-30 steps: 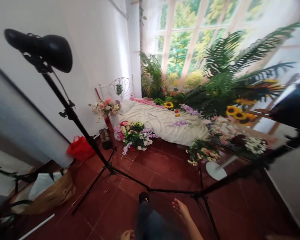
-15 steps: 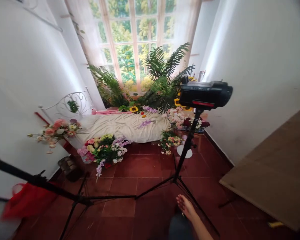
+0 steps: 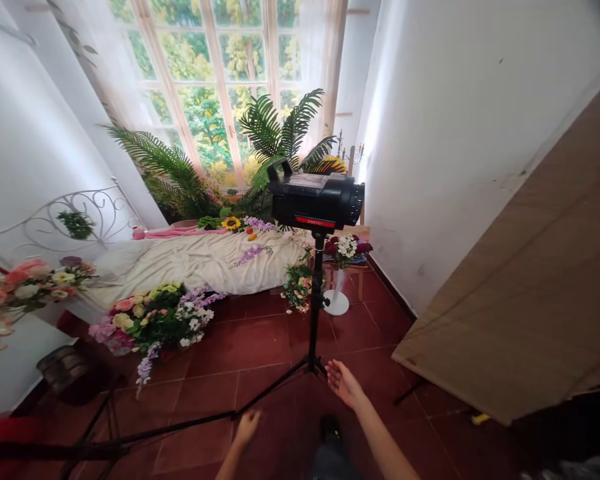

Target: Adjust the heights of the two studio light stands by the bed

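My right hand (image 3: 344,383) is held out low in front of me, with its fingers loosely bent and apart and nothing in it. Just beyond it stands a black studio light (image 3: 315,200) with a red stripe, mounted on a black light stand (image 3: 313,320). No contact shows clearly between that hand and the stand's legs. Lower down, my left hand (image 3: 247,427) has its fingers curled in, slightly blurred, with no object visible in it. It appears close to a leg of the stands, and I cannot tell whether they touch.
A bed with a cream cover (image 3: 220,260) lies ahead, with a flower arrangement (image 3: 155,317) before it and palm fronds (image 3: 280,130) behind. A second stand (image 3: 45,450) slants across the lower left. On the right leans a large wooden board (image 3: 500,300). My shoe (image 3: 331,427) is on the tiled floor.
The view has swung right and come closer to the studio light, which now sits further left in the picture. My left hand has come into view; my right hand is raised a little.
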The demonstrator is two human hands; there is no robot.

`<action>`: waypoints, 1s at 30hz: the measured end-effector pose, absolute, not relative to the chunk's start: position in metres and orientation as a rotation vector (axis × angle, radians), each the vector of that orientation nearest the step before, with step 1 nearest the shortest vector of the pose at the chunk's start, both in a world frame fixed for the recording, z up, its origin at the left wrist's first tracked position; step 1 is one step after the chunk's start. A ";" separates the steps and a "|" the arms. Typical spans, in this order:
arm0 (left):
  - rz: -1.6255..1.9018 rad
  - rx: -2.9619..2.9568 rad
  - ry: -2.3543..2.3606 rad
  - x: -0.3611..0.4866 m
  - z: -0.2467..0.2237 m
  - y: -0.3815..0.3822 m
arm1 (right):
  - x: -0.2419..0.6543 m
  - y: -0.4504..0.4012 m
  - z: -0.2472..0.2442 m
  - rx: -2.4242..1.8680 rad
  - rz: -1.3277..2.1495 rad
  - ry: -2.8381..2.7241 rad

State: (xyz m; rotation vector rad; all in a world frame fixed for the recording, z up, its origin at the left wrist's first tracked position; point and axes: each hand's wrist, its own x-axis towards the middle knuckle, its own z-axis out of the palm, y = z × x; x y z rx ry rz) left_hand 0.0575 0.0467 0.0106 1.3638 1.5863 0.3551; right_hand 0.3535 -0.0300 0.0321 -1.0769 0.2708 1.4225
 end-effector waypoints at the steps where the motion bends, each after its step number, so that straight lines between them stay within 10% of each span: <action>1: 0.398 1.419 1.482 0.087 0.020 0.064 | 0.368 -0.021 0.040 -1.041 1.433 0.261; 13: 1.041 1.595 0.746 0.357 0.178 0.179 | 0.437 0.085 0.131 -0.412 1.654 -0.043; 30: 1.196 1.313 0.972 0.404 0.175 0.171 | 0.442 0.109 0.115 -0.175 1.553 -0.017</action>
